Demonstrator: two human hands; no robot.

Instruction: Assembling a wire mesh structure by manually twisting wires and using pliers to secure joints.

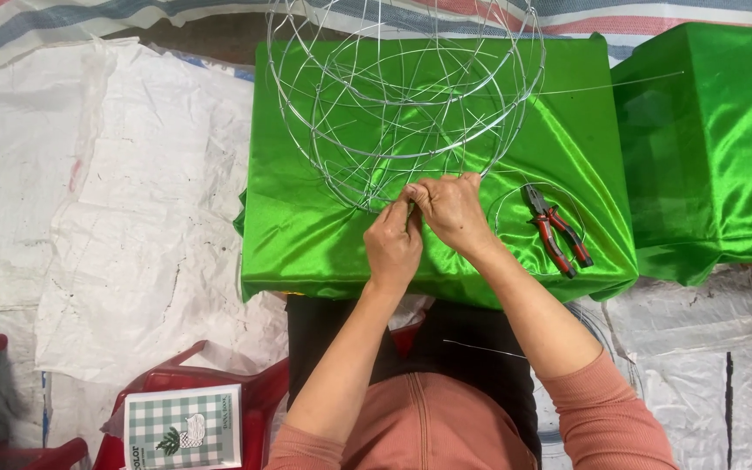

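A round frame of thin silver wire (411,96) stands on a table draped in shiny green cloth (306,218). Both my hands meet at its near lower edge. My left hand (392,244) pinches the wire there with fingers closed. My right hand (453,211) also grips the wire at the same joint, fingertips touching those of the left. Red-handled pliers (554,231) lie on the cloth just right of my right hand, inside a small loop of loose wire (502,202).
A second green-draped table (707,148) stands at the right. White woven sheeting (115,200) covers the floor. A red plastic chair (245,392) at lower left carries a green-checked booklet (184,428). A long straight wire (611,84) sticks out rightward from the frame.
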